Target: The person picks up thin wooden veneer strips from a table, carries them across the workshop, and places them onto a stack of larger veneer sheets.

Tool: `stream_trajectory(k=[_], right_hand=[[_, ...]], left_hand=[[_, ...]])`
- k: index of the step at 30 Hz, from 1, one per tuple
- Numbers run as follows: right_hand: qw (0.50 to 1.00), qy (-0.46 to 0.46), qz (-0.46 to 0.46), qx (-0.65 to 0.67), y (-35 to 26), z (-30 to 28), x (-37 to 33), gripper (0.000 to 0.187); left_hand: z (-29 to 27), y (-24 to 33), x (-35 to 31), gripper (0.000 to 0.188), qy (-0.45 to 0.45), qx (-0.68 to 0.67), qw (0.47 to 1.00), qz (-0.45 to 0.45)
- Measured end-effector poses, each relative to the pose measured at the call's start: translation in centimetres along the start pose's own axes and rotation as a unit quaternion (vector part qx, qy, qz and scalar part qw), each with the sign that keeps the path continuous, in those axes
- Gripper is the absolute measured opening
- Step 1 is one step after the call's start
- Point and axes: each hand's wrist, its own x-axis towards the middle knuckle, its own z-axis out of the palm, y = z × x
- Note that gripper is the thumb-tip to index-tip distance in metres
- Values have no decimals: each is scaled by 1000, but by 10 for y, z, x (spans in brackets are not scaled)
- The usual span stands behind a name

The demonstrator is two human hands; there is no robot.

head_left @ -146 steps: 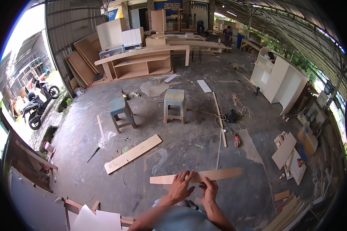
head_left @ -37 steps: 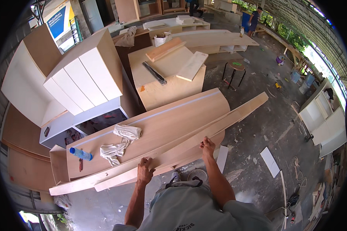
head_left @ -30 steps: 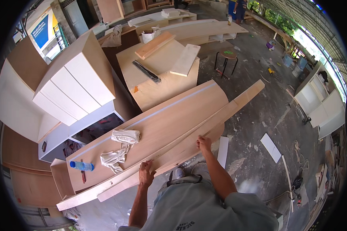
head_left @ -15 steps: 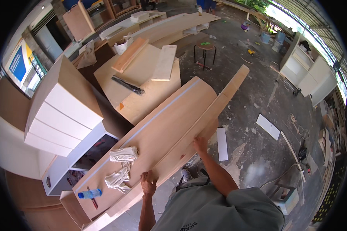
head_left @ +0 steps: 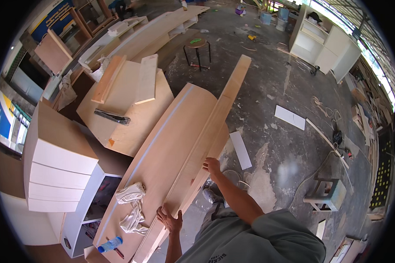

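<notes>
A long narrow wooden plank [head_left: 226, 98] lies lengthwise along the near right side of a broad wood panel [head_left: 166, 131], its far end sticking out past the panel. My left hand [head_left: 170, 221] rests at the plank's near part, fingers and thumb spread apart. Farther along, my right hand [head_left: 212, 166] has its fingers curled on the plank's right edge. A pale stripe [head_left: 156, 142] runs down the panel's left side. Left of my left hand, white cloth gloves [head_left: 132, 208] lie crumpled on the panel. Near them are a clear water bottle with a blue cap [head_left: 111, 244] and a thin dark red tool [head_left: 119, 253].
A white-fronted cabinet [head_left: 59, 175] stands left. Beyond it, a wooden box [head_left: 123, 105] carries loose boards and a dark tool. A round stool [head_left: 196, 43] stands farther off. White strips [head_left: 289, 117], cords and a plastic stool [head_left: 327, 195] are on the floor right.
The view has turned, so the panel and plank appear farther left and steeper. My left hand's fingers have spread from a more closed grip. My right hand stays at the plank's edge.
</notes>
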Motion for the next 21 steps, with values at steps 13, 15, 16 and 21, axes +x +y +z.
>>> stream_trajectory(k=[13,15,16,21], right_hand=[[873,-219,-155,-408,34,-169,-30,18],[959,-58,-150,-233,25,-235,-21,18],[971,-6,-163,-177,20,-275,-18,18],[966,182,-170,-72,37,-475,-75,17]], left_hand=[[27,10,0,89,-39,115,992,-14],[27,31,0,93,-30,123,992,-24],[30,40,-2,91,-6,113,994,-7],[74,54,-28,64,128,-93,981,-116]])
